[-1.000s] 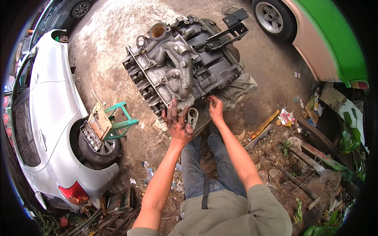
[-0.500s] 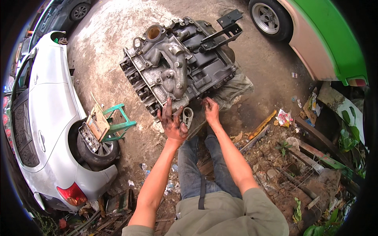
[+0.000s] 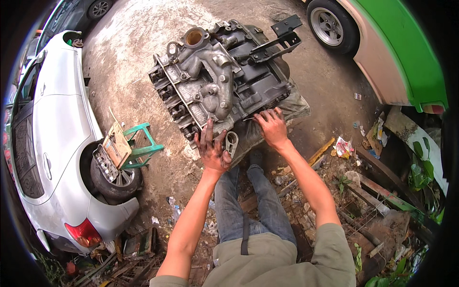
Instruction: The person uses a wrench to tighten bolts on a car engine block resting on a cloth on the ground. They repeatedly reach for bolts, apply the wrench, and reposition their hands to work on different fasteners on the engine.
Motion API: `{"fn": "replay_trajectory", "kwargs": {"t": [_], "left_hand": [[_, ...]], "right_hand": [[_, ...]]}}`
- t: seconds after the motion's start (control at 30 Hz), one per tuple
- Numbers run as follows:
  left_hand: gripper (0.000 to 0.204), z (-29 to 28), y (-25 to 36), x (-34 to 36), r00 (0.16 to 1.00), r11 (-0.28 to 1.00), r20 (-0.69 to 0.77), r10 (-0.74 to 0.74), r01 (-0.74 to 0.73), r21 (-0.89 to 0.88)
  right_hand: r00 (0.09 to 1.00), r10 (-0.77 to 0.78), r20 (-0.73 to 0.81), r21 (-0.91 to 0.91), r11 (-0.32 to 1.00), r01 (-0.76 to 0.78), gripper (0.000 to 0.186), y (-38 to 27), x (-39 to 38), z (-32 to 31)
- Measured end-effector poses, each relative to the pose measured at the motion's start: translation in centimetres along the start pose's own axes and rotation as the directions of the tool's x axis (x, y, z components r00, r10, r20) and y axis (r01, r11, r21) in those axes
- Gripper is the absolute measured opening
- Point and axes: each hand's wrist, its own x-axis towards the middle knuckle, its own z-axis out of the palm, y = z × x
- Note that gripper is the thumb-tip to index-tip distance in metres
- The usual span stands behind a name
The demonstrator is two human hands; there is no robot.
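Observation:
A greasy engine (image 3: 253,83) lies in front of me, with a grey metal manifold (image 3: 222,91) on its upper side. My left hand (image 3: 213,152) rests its blackened, spread fingers against the near left edge of the engine. Beside those fingers, an oval metal lug with a round hole (image 3: 232,141) sticks out toward me. Along the engine's near edge, my right hand (image 3: 271,126) is closed, its fingertips pinching a thin, light rod-like piece (image 3: 248,118). What exactly that piece is, I cannot make out.
A silver car (image 3: 67,119) stands at left, beside a green plastic stool (image 3: 143,146) bearing a board and a metal part. A green and tan vehicle (image 3: 397,52) is at upper right. Scrap wood (image 3: 375,191) and litter cover the ground at lower right. Cloth (image 3: 299,107) lies under the engine.
My right hand has moved right along the engine's near edge and turned palm-down, and a thin piece now shows at its fingertips. My left hand stays at the same spot on the engine.

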Motion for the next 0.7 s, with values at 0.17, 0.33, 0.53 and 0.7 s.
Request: {"fn": "replay_trajectory", "kwargs": {"t": [0.17,0.33,0.53,0.7], "left_hand": [[0.054,0.1,-0.1,-0.2,1.0,1.0,-0.011,0.005,-0.005,-0.009],[0.055,0.2,-0.2,-0.3,1.0,1.0,-0.005,0.0,0.0,-0.001],[0.054,0.1,-0.2,-0.4,1.0,1.0,0.003,-0.006,0.006,-0.009],[0.054,0.1,-0.2,-0.4,1.0,1.0,0.017,-0.003,0.003,-0.001]], "right_hand": [[0.965,-0.184,0.187,0.071,0.982,0.173,0.024,2.1,0.5,-0.8],[0.88,-0.411,0.238,0.134,0.911,0.39,0.033,4.2,1.9,-1.1],[0.832,-0.47,0.295,0.099,0.881,0.463,0.026,4.9,2.6,0.4],[0.874,-0.396,0.283,0.034,0.914,0.404,0.012,4.4,1.9,1.8]]}}
